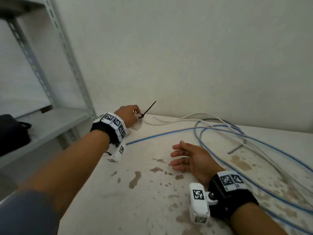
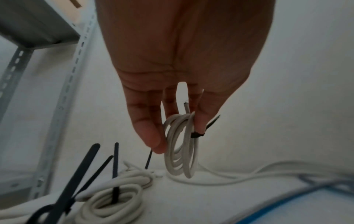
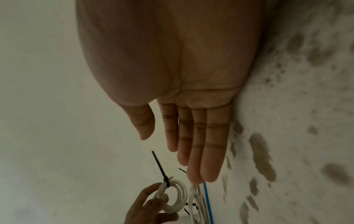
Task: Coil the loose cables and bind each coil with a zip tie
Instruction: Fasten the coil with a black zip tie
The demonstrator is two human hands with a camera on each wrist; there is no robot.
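Fingers (image 2: 153,136) of the left hand (image 1: 129,114) pinch a small white coil (image 2: 181,145) bound with a black zip tie (image 2: 197,134), held upright over the table (image 1: 152,209) at its far left, near the wall. The right hand (image 1: 191,158) hovers nearer, fingers straight and together, holding nothing. More tied coils (image 2: 114,201) lie below the left hand; loose white and blue cables (image 1: 237,133) sprawl to the right.

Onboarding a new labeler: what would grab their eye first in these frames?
Probably the left hand at the table's far edge, near the wall, holding up a small white coil bound by a black zip tie with its long tail sticking out. Next, the loose blue cable and white cables sprawled over the stained table on the right. The right hand is open and holds nothing.
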